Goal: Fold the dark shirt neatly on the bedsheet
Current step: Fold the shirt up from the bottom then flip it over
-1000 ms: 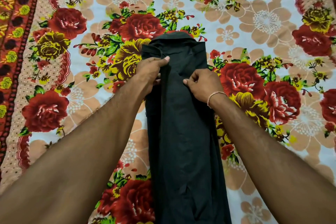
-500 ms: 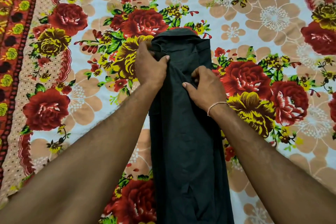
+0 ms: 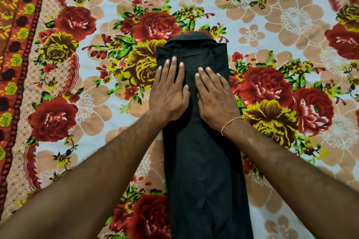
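The dark shirt (image 3: 202, 161) lies as a long narrow strip down the middle of the flowered bedsheet (image 3: 281, 11), its collar end farthest from me. My left hand (image 3: 169, 91) lies flat on the shirt's upper left part, fingers straight and pointing towards the collar. Beside it, my right hand (image 3: 213, 95) presses flat on the upper right part, a thin thread band round its wrist. Both palms cover the cloth just below the collar. The strip's near end runs out of view at the bottom.
The bedsheet spreads on all sides with red and yellow roses. Its red patterned border (image 3: 17, 64) runs along the left edge.
Both hands gripped the cloth near the collar before. Now they have let go and lie flat on the shirt, side by side, fingers straightened.
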